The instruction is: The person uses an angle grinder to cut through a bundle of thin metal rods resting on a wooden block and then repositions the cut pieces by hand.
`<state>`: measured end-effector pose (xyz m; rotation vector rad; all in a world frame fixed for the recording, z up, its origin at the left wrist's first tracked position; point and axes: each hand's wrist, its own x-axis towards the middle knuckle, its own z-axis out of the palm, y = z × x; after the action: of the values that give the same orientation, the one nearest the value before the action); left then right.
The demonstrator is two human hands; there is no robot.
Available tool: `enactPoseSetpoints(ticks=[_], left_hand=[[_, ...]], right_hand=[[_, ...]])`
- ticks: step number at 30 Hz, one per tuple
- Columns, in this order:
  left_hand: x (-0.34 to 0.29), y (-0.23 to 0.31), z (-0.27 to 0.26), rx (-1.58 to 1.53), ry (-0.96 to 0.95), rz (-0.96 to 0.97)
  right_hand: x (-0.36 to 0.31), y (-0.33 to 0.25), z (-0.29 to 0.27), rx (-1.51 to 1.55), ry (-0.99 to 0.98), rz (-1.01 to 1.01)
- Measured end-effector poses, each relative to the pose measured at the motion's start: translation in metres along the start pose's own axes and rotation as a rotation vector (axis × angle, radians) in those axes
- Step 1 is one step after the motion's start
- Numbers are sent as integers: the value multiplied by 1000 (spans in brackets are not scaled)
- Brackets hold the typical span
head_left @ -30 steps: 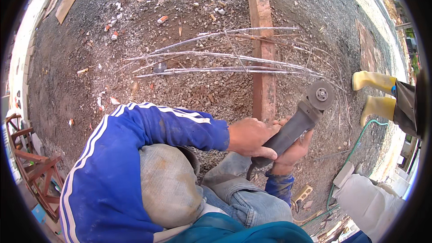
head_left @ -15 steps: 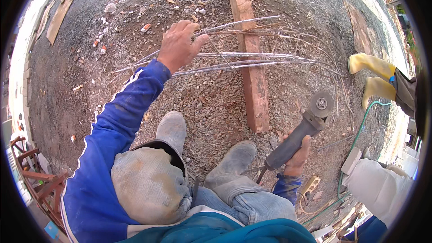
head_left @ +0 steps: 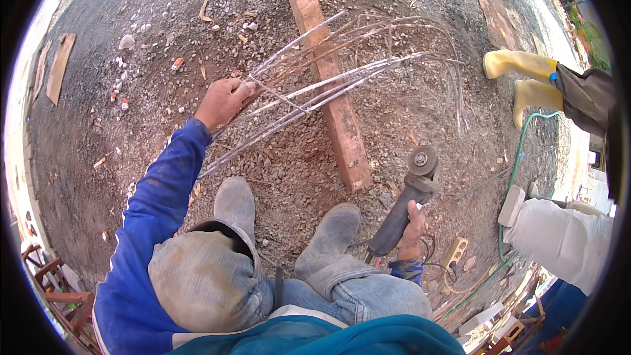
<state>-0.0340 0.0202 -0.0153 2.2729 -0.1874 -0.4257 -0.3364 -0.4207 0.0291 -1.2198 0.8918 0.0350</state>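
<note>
My left hand (head_left: pixel 227 100) is closed around the near-left part of a bundle of thin steel rods (head_left: pixel 342 83). Short cross pieces join the rods, which lie slanted over a reddish wooden beam (head_left: pixel 342 138) and bend over at their far right end. My right hand (head_left: pixel 412 235) grips the dark body of an angle grinder (head_left: pixel 394 217) beside my right knee. Its round disc (head_left: pixel 422 160) points away from me, apart from the rods and just right of the beam's near end. Whether the disc is spinning I cannot tell.
Gravel ground surrounds my grey boots (head_left: pixel 234 204). At right are another person's yellow boots (head_left: pixel 526 66), a green hose (head_left: pixel 521 151), a power strip (head_left: pixel 455 252) with a cord, and a pale sack (head_left: pixel 559 236). Boards (head_left: pixel 61 69) lie far left.
My left hand has closed on the rods, which have swung so their right end points farther away. The whole view has shifted; the grinder stays in my right hand, clear of the rods.
</note>
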Motion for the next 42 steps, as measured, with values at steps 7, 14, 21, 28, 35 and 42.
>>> enactPoseSetpoints(ticks=[7,14,21,28,35,42], left_hand=[[-10,11,-24,-467,-361,-270],[0,29,-21,-515,-41,-226],[14,36,7,-222,115,-168],[15,50,1,-303,178,-46],[12,61,-16,-336,123,-20],[6,63,-26,-628,24,-268]], right_hand=[[13,21,-12,-39,96,18],[22,44,-31,-10,217,29],[25,66,-48,-80,295,81],[25,79,-66,-603,410,-43],[5,69,-36,-932,563,-116],[-1,79,-31,-861,494,-194]])
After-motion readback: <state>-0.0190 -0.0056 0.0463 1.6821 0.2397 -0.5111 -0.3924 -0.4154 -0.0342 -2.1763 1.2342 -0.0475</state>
